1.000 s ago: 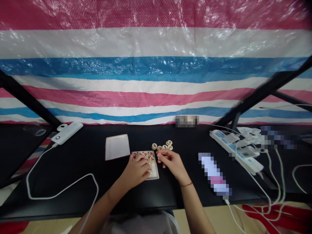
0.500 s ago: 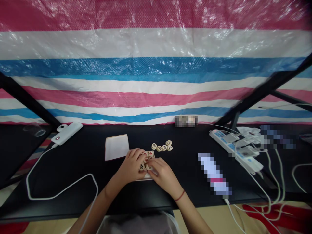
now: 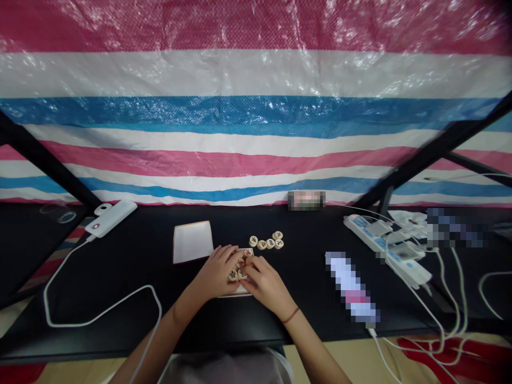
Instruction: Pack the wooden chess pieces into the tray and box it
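Note:
Round cream xiangqi pieces [image 3: 232, 275] with black or red characters sit in a shallow white box [image 3: 236, 292] near the table's front. My left hand [image 3: 218, 269] is curled over the box's left side, fingers toward the far side and thumb toward the near side, touching pieces. From the right, my right hand [image 3: 264, 280] reaches in with bent fingers closed at a xiangqi piece [image 3: 241, 273] with a black character. Its fingers partly cover that piece. Beyond the hands lie several loose xiangqi pieces [image 3: 270, 244], some stacked. The white-lined box lid [image 3: 193, 242] lies upturned to the left.
A white power bank [image 3: 112, 217] with a cable stands at the back left. On the right are a blurred-out phone [image 3: 352, 288] on a cable and a power strip [image 3: 388, 248] with plugs. A striped plastic sheet [image 3: 224, 154] hangs behind the black table [image 3: 120, 266].
My right hand's fingers have curled and shifted slightly over the pieces in the box. My left hand stays nearly in place. The view has tilted very slightly.

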### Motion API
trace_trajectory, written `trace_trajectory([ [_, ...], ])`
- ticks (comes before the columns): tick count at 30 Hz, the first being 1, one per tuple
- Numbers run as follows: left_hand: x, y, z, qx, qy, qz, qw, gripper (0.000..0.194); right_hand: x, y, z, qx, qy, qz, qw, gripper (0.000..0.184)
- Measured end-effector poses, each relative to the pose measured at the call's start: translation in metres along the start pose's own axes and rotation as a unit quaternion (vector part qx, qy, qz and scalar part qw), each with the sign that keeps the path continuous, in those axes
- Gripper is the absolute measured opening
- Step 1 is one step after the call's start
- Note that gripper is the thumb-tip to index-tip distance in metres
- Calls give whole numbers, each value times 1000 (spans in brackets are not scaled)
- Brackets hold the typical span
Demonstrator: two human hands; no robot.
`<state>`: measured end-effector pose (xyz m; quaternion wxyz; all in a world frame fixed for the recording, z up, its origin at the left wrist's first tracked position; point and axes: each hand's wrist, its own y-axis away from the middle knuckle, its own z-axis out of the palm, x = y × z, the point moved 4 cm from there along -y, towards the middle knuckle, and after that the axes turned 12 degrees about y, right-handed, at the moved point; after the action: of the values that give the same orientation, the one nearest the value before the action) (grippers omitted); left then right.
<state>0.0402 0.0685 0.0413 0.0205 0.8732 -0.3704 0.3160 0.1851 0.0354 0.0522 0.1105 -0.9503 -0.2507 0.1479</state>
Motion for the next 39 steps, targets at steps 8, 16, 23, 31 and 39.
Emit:
trace_trajectory([
  [8,0,0,0,-7,-3,-6,1000,64,-1,1,-2,-5,-2,-9,1000,6],
  [16,-2,2,-3,-44,-15,2,999,59,35,-3,-21,96,-69,80,990,13],
  [23,3,-3,1,-36,-21,-8,999,67,127,-33,-17,-70,90,388,915,30],
  [31,12,-3,0,-6,-3,42,999,42,137,-59,-13,-120,50,391,911,16],
  [39,10,-18,-18,167,113,-5,980,44,60,-47,-28,12,-339,231,912,32],
])
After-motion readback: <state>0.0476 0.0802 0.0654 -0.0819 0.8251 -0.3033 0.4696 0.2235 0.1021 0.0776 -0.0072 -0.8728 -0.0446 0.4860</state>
